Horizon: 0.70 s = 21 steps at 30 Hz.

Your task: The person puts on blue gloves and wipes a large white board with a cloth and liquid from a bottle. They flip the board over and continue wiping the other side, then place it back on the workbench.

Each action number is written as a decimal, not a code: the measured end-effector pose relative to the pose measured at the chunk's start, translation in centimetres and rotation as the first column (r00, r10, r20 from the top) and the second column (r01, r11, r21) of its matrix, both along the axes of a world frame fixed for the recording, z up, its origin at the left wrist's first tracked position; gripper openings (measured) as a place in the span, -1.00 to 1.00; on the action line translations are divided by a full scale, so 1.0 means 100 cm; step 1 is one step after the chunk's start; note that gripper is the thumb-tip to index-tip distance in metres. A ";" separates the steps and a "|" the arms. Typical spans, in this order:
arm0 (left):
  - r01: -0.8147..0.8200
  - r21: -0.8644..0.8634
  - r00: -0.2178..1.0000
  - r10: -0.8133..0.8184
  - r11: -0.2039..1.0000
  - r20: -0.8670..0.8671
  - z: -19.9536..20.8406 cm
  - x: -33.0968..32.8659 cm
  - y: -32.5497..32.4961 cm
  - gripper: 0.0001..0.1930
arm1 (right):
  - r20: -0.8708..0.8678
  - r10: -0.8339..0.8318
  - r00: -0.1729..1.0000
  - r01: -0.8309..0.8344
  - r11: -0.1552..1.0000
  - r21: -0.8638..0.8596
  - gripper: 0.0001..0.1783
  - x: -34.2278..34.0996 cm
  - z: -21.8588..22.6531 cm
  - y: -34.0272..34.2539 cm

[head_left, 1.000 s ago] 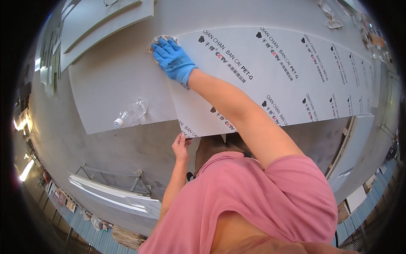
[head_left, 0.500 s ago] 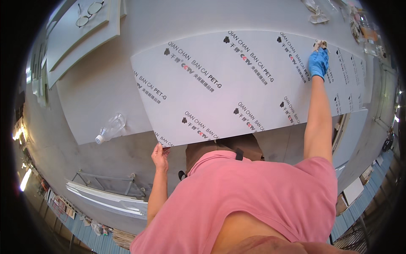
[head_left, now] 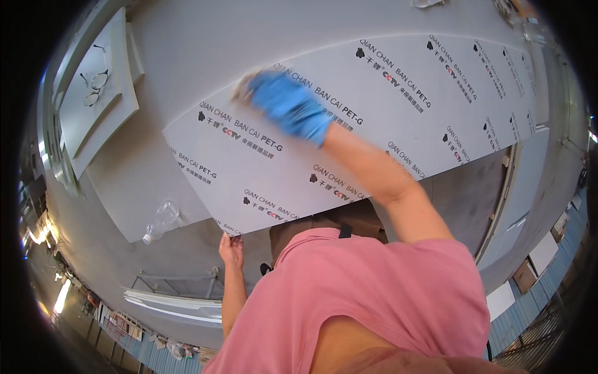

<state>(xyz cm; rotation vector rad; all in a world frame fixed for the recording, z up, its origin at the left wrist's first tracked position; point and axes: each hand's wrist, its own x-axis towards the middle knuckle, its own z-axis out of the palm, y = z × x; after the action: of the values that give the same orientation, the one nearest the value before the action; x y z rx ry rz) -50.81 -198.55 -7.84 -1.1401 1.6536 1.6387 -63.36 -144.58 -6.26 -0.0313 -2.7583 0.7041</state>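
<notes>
A long white panel (head_left: 374, 112), its film printed all over with repeating dark and red marks, lies flat before me. In a blue glove and smeared by motion, my right hand (head_left: 286, 106) presses a beige cloth (head_left: 242, 93) to the panel near its far edge, toward the left. The cloth is mostly hidden by the glove. My bare left hand (head_left: 232, 250) holds the panel's near left corner, thumb above and fingers below the edge.
A clear plastic bottle (head_left: 163, 219) lies on the pale surface left of the panel. Eyeglasses (head_left: 96, 87) rest on stacked white boards (head_left: 118, 115) at the far left. Below, a metal rack (head_left: 174, 283) stands beside long white sheets (head_left: 177, 306). Another pale board (head_left: 529, 193) is at the right.
My right hand has swept the cloth from the panel's far right to its far left part. The left hand keeps the same corner. The view has shifted somewhat.
</notes>
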 end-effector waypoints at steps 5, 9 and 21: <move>-0.015 -0.029 0.999 0.016 0.999 0.038 0.009 0.002 -0.002 -0.70 | -0.157 -0.477 0.865 0.500 0.849 0.173 -0.68 0.142 -0.030 0.303; -0.011 0.002 0.999 0.011 1.000 0.043 0.006 -0.005 -0.002 -0.69 | -0.064 -0.826 0.560 0.756 0.478 0.446 -0.34 0.273 -0.048 0.449; 0.089 0.045 0.995 -0.091 0.995 0.040 -0.002 -0.021 -0.012 -0.65 | 0.073 -0.030 0.997 0.015 0.982 0.191 -0.38 0.101 0.001 -0.131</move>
<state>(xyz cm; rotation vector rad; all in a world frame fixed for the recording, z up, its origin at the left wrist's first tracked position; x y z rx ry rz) -52.94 -199.77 -8.06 -1.0560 1.6117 1.5760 -53.27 -157.70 -6.19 -0.0497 -2.8804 0.4393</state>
